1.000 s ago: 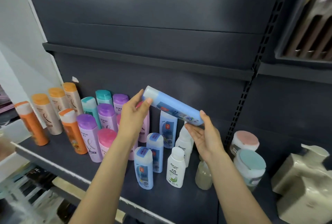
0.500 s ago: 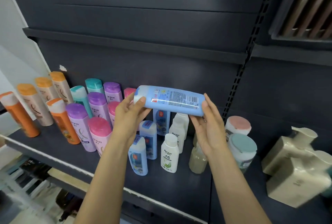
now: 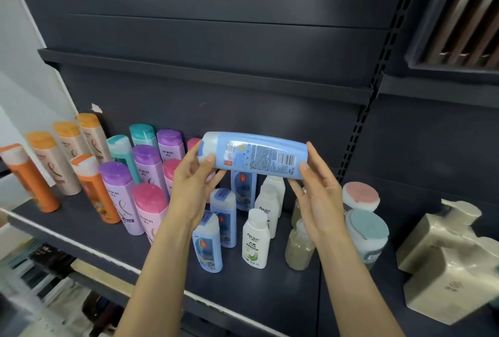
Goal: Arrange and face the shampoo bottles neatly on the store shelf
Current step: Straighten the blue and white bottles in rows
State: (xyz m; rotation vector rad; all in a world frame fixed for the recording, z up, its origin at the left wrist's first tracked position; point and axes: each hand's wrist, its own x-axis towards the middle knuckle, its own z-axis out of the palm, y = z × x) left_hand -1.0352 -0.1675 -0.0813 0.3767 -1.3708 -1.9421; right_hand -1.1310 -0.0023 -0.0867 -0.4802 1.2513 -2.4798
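Both hands hold one pale-blue plastic shampoo bottle (image 3: 253, 155) sideways in the air above the dark grey metal store shelf (image 3: 167, 263): the left hand (image 3: 193, 185) pinches its capped end with thumb and fingers, while the right hand (image 3: 320, 199) cups its base with curled fingers. Its barcoded back label faces the person, so this looks like the checking step; next, I'd judge, it must be turned upright, front label outward, and stood with the matching blue bottles (image 3: 224, 217) directly below.
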